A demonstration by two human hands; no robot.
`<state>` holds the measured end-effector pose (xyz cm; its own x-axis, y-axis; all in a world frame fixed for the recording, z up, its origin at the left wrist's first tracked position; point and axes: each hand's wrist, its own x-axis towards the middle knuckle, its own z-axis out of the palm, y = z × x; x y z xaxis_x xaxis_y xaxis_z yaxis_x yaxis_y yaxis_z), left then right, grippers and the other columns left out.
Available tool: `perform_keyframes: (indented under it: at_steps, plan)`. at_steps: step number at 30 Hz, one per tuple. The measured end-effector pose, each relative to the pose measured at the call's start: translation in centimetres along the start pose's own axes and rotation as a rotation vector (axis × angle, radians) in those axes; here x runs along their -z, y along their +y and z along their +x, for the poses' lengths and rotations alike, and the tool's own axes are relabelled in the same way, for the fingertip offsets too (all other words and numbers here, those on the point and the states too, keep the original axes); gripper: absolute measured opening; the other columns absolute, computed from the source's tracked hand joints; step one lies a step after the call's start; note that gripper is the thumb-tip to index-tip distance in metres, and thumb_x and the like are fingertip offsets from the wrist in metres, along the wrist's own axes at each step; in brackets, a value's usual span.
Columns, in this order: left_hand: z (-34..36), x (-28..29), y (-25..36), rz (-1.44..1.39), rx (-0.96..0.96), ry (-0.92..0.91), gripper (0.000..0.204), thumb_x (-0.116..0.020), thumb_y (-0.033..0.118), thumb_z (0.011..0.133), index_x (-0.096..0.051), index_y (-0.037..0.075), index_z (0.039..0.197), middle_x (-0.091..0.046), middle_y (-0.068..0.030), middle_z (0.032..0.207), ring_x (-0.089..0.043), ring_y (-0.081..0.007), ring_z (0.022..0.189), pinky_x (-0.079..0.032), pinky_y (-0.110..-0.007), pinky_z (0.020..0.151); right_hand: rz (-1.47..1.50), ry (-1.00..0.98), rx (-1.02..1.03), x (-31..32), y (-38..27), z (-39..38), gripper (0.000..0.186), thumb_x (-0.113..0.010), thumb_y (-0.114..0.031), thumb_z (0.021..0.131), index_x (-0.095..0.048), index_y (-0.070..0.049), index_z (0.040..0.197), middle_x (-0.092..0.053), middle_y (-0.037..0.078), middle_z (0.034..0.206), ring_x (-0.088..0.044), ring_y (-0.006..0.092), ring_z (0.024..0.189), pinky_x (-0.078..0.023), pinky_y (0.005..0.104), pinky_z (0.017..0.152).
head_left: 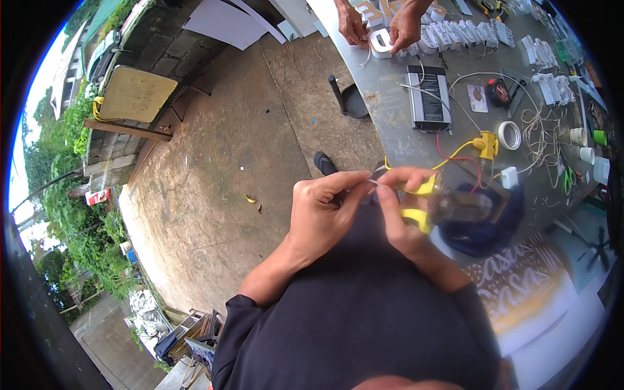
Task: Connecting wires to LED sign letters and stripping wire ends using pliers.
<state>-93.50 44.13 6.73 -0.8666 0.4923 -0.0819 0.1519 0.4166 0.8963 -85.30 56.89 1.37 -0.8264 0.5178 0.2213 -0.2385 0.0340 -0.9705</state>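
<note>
Close to my chest, my left hand [330, 211] is closed in a pinch on a thin, pale wire [373, 182]. The thumb and fingertips of my right hand [406, 218] meet the left at that same wire. My right hand also holds a hand tool with two yellow handles [426, 185]. The far end of the tool points right and is smeared by motion, so its kind cannot be made out. Behind it a dark blue cloth or bag [484, 231] lies at the table's edge.
On the grey table [390, 97] are a power supply [429, 97], tape measure [498, 92], tape roll [509, 135], yellow connector [486, 145] and loose cords. Another person's hands [404, 27] hold a white letter-shaped piece [381, 43] beside several similar ones. A printed sheet [526, 286] lies at right.
</note>
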Motion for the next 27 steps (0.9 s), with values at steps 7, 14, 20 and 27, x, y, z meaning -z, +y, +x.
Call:
perform_keyframes:
  at_steps: [7,14,20,27]
  plan:
    - [0.4,-0.5,-0.6,-0.067,0.078,-0.083,0.012,-0.075,0.005,0.088,-0.076,-0.002,0.097,-0.076,-0.0143,0.082,-0.072,-0.0098,0.067,-0.054,-0.025,0.06,0.083,-0.04,-0.042,1.3,0.1,0.2,0.042,-0.072,0.007,0.087,-0.038,-0.007,0.108,-0.063,0.01,0.102,-0.06,0.0124,0.083,-0.05,0.0259,0.074]
    - [0.8,-0.9,-0.6,-0.025,0.088,-0.113,0.012,-0.075,0.005,0.088,-0.075,-0.003,0.097,-0.076,-0.0143,0.081,-0.072,-0.0093,0.07,-0.054,-0.025,0.062,0.074,0.019,-0.035,0.8,0.6,-0.1,0.044,-0.073,0.007,0.086,-0.039,-0.008,0.109,-0.063,0.009,0.102,-0.06,0.0122,0.083,-0.05,0.0263,0.074]
    - [0.6,-0.6,-0.6,-0.047,0.185,-0.187,0.013,-0.073,0.0,0.09,-0.075,-0.007,0.101,-0.077,-0.0097,0.085,-0.069,-0.0093,0.08,-0.055,-0.025,0.072,0.032,-0.018,-0.055,0.9,0.6,-0.3,0.039,-0.068,0.008,0.089,-0.039,-0.007,0.11,-0.064,0.009,0.1,-0.063,0.0132,0.084,-0.051,0.026,0.076]
    - [0.6,-0.3,-0.7,-0.52,0.346,-0.268,0.015,-0.072,0.011,0.096,-0.074,-0.003,0.102,-0.076,-0.0057,0.085,-0.069,-0.0085,0.079,-0.054,-0.023,0.071,0.322,0.097,-0.292,1.2,0.1,0.1,0.034,-0.065,0.006,0.093,-0.041,-0.006,0.114,-0.066,0.008,0.096,-0.066,0.0141,0.09,-0.051,0.0274,0.079]
